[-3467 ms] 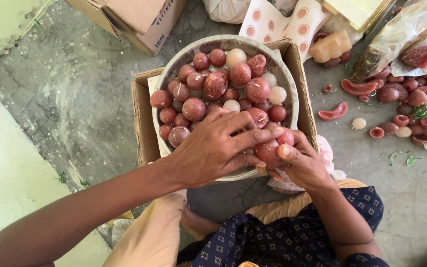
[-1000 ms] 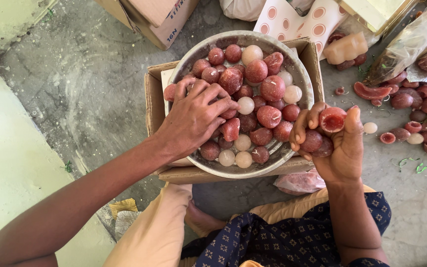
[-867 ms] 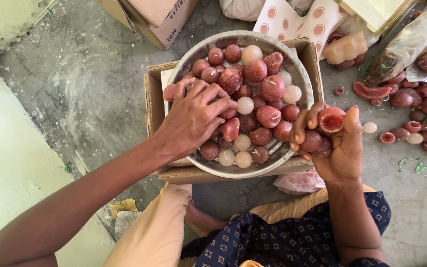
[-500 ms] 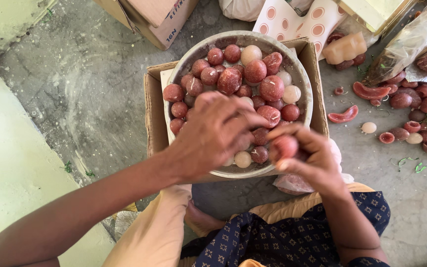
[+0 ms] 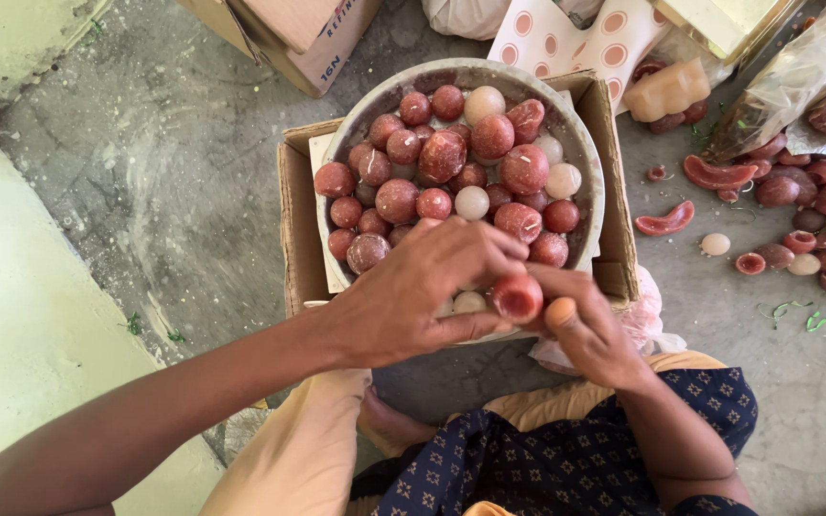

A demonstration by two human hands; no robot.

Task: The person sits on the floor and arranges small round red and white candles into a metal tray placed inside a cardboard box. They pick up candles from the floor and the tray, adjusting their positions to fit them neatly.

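A round grey bowl (image 5: 593,182) sits inside an open cardboard box (image 5: 293,220) on the concrete floor, heaped with several dark red round fruits (image 5: 442,155) and a few pale peeled ones (image 5: 471,202). Over the bowl's near rim both hands meet on one red fruit (image 5: 517,297). My left hand (image 5: 423,291) curls over it from the left, fingers bent around it. My right hand (image 5: 580,325) grips it from the right and below, thumb tip up. The underside of the fruit is hidden by the fingers.
Red peels (image 5: 663,221) and more red and pale fruits (image 5: 815,201) lie scattered on the floor at right, beside clear plastic bags (image 5: 795,72). A second cardboard box (image 5: 303,38) and a spotted white sheet (image 5: 576,43) lie beyond the bowl. A pale green painted strip (image 5: 21,325) runs along the left.
The right hand, held out to the right with fruit a second ago, has come back to the bowl's near rim. The left hand left the heap and joined it on one red fruit.
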